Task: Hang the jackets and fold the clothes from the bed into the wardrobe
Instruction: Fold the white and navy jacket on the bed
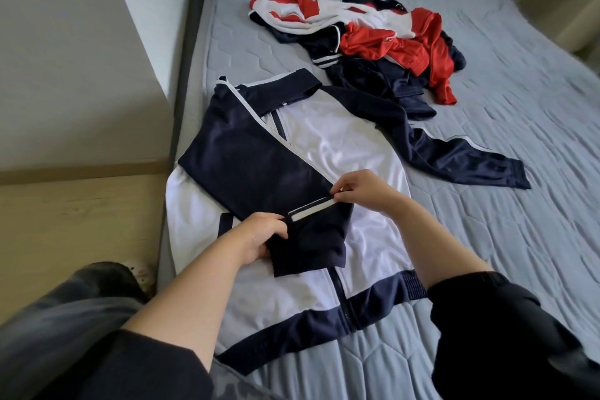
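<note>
A navy and white track jacket (350,153) lies flat, front up, on the bed (519,237) near its left edge. Its left sleeve (259,172) is folded across the white chest, with the cuff pointing toward me. My left hand (256,237) grips the navy cuff end of that sleeve. My right hand (360,188) pinches the sleeve's white stripe a little further up. The other sleeve (461,159) stretches out to the right on the mattress.
A heap of red, white and navy clothes (373,36) lies further up the bed. A dark bed frame (191,52) and a wall run along the left side, with wooden floor (74,221) below. The wardrobe is not in view.
</note>
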A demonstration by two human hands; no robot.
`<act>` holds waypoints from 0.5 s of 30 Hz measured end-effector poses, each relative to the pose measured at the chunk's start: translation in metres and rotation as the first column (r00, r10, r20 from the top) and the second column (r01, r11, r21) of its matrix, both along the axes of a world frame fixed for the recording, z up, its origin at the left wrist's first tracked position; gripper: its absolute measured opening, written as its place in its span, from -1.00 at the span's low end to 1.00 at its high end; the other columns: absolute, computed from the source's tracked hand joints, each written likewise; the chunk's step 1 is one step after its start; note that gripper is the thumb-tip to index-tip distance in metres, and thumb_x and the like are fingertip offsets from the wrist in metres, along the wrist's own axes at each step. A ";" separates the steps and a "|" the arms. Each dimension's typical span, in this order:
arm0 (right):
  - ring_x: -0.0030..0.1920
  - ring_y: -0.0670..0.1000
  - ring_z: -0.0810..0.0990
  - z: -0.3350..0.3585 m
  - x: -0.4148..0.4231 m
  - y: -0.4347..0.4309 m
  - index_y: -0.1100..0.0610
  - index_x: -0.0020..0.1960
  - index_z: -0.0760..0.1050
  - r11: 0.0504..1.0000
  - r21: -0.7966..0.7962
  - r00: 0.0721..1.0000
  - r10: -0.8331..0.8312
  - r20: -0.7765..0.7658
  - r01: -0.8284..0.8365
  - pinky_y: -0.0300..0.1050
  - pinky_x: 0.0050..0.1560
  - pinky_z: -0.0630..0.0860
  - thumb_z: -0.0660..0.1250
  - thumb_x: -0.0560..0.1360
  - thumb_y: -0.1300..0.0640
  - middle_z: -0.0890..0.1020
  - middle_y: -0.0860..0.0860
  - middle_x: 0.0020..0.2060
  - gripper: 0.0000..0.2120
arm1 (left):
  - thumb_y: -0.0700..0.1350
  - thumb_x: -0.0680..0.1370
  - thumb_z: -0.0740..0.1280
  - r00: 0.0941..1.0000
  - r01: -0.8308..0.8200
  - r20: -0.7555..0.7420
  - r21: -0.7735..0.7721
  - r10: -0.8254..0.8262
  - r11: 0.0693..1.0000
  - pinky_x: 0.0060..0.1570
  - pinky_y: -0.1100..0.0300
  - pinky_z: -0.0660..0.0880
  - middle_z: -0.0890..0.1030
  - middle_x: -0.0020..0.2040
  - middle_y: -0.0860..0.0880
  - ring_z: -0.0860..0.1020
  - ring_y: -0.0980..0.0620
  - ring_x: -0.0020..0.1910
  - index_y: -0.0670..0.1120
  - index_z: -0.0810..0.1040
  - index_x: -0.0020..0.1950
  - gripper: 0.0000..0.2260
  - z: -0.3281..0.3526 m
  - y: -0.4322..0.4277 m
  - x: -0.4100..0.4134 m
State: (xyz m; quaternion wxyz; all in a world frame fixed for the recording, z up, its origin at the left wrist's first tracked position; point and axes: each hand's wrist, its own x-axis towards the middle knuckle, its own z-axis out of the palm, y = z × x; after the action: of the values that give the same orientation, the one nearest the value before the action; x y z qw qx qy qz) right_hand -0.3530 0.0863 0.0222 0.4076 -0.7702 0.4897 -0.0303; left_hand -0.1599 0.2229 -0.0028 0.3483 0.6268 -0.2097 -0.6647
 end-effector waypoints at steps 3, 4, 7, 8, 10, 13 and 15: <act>-0.18 -0.01 0.54 -0.003 -0.005 -0.001 -0.01 -0.21 0.64 0.996 0.067 0.998 -0.062 0.019 0.061 -0.15 -0.07 0.46 0.41 0.44 -0.01 0.61 0.01 -0.25 -0.90 | -0.44 0.44 0.15 0.983 -0.134 -0.127 0.004 0.133 0.991 -0.33 0.21 0.53 0.58 -0.31 -0.12 0.57 -0.06 -0.34 -0.14 0.57 -0.30 -0.70 0.005 0.000 0.005; -0.27 -0.03 0.48 -0.004 -0.006 -0.001 0.02 -0.26 0.61 0.996 0.082 0.999 -0.024 -0.041 0.027 -0.18 -0.17 0.41 0.41 0.44 -0.08 0.54 -0.02 -0.34 -0.80 | -0.43 0.45 0.19 0.974 -0.184 -0.130 0.003 0.183 0.983 -0.38 0.21 0.53 0.58 -0.35 -0.11 0.57 -0.05 -0.39 -0.12 0.56 -0.34 -0.70 0.005 -0.001 0.007; -0.34 -0.05 0.31 -0.006 -0.003 -0.002 0.17 -0.31 0.49 0.994 0.105 0.997 -0.014 -0.070 0.022 -0.18 -0.29 0.25 0.39 0.46 -0.07 0.37 -0.04 -0.43 -0.67 | -0.34 0.49 0.28 0.963 -0.268 -0.023 -0.007 0.268 0.963 -0.33 0.20 0.49 0.58 -0.30 -0.11 0.54 -0.05 -0.34 -0.09 0.54 -0.21 -0.82 0.004 -0.005 0.014; -0.30 -0.03 0.33 -0.008 -0.004 -0.004 0.25 -0.25 0.50 0.993 0.106 0.998 -0.048 -0.033 0.051 -0.15 -0.25 0.26 0.39 0.47 -0.02 0.39 0.00 -0.39 -0.67 | -0.32 0.50 0.29 0.970 -0.244 -0.008 -0.004 0.244 0.970 -0.35 0.21 0.49 0.58 -0.28 -0.10 0.54 -0.04 -0.33 -0.08 0.54 -0.18 -0.84 0.004 -0.005 0.016; -0.22 0.02 0.36 -0.012 -0.003 -0.005 0.37 -0.12 0.50 0.987 0.120 0.992 -0.114 0.044 0.108 -0.10 -0.14 0.28 0.39 0.47 0.03 0.42 0.07 -0.29 -0.64 | -0.33 0.51 0.28 0.991 -0.116 -0.073 0.007 0.117 0.993 -0.41 0.22 0.54 0.62 -0.26 -0.11 0.60 -0.03 -0.32 -0.09 0.58 -0.13 -0.83 0.004 -0.002 0.017; -0.19 0.03 0.44 -0.020 -0.001 -0.004 0.28 -0.17 0.52 0.964 0.126 0.960 -0.251 0.127 0.236 -0.07 -0.10 0.34 0.43 0.43 0.01 0.48 0.03 -0.23 -0.69 | -0.38 0.51 0.27 0.987 0.097 -0.128 0.006 -0.096 0.995 -0.31 0.15 0.60 0.67 -0.21 -0.12 0.65 -0.04 -0.26 -0.13 0.62 -0.06 -0.79 0.002 0.002 0.013; -0.25 0.01 0.51 -0.022 0.001 0.000 0.14 -0.13 0.53 0.914 0.109 0.903 -0.403 0.147 0.390 -0.10 -0.16 0.45 0.42 0.44 -0.05 0.55 0.00 -0.23 -0.75 | -0.37 0.50 0.29 0.994 0.107 -0.008 0.017 -0.106 0.994 -0.38 0.19 0.56 0.67 -0.24 -0.08 0.64 -0.01 -0.26 -0.12 0.62 -0.06 -0.81 -0.001 0.002 0.013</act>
State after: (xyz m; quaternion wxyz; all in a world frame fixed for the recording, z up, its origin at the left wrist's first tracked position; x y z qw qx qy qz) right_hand -0.3518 0.0866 0.0001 0.4616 -0.6330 0.6011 -0.1579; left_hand -0.1471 0.2248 -0.0039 0.3077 0.6154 -0.2360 -0.6862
